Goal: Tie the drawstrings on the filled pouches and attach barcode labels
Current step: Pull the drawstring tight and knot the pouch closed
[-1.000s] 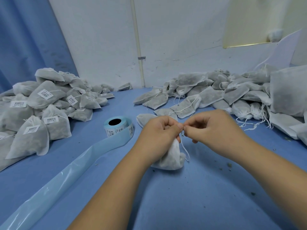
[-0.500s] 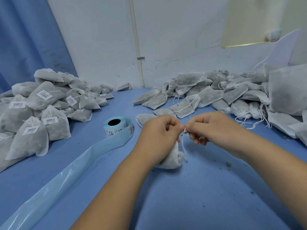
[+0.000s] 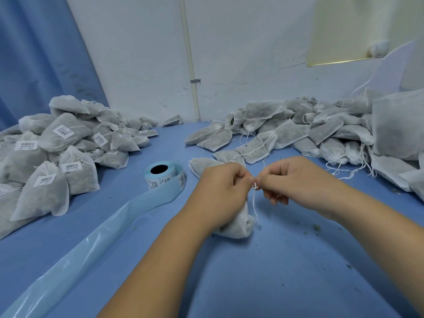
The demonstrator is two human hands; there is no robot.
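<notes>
STEP tie knot | your left hand and right hand each pinch the drawstring, fingertips meeting; pouch sits under your left wrist | pull both ends evenly, snug to the neck; label roll lies left of your left hand

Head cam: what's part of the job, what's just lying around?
Job: left hand and right hand pinching the drawstring of the pouch; label roll; untied pile; labelled pile.
Lying about: backing strip, pipe, curtain, big bag.
</notes>
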